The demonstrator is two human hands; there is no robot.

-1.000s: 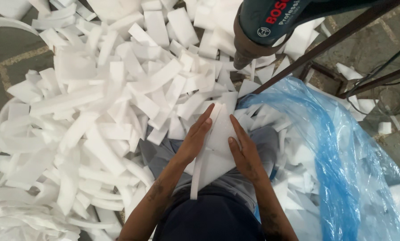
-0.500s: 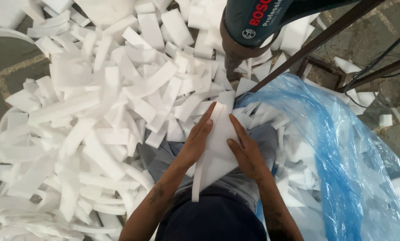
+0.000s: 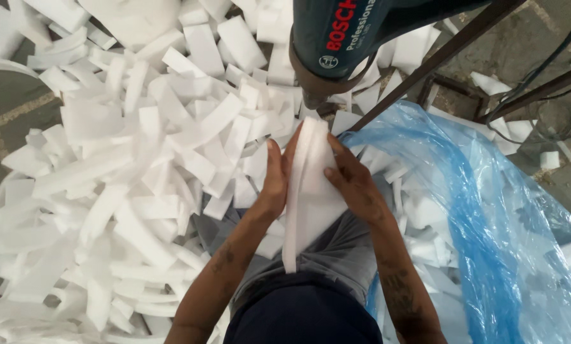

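Observation:
My left hand and my right hand press from both sides on a white foam block held upright in front of me. Its top edge sits just under the nose of a dark green power tool fixed on a metal stand. A thin white strip hangs down from the block's left side, over my lap.
A large heap of cut white foam strips covers the floor to the left and ahead. A blue plastic sheet with foam scraps lies on the right. Dark metal stand bars cross the upper right, with cables behind them.
Both hands have pushed the foam block forward and up toward the tool. A long thin strip now hangs off the block's left side.

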